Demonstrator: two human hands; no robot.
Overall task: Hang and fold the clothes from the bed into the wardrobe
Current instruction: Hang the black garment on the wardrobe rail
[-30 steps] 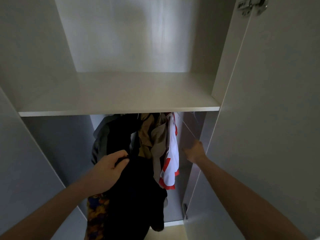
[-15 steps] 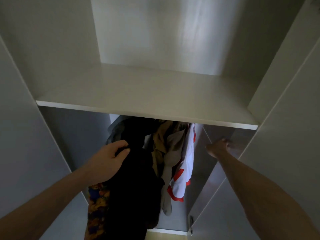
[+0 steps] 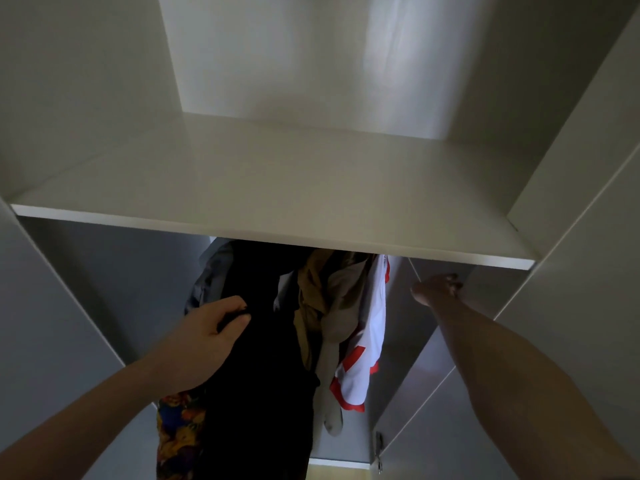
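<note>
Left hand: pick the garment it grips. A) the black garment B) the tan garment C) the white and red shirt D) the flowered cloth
A: the left hand curls its fingers and thumb round a fold of the black garment, while the white and red shirt hangs apart on the right.

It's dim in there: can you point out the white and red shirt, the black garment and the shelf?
white and red shirt (image 3: 372,327), head view, white front panel.
black garment (image 3: 263,375), head view, middle.
shelf (image 3: 277,188), head view, bare top.
</note>
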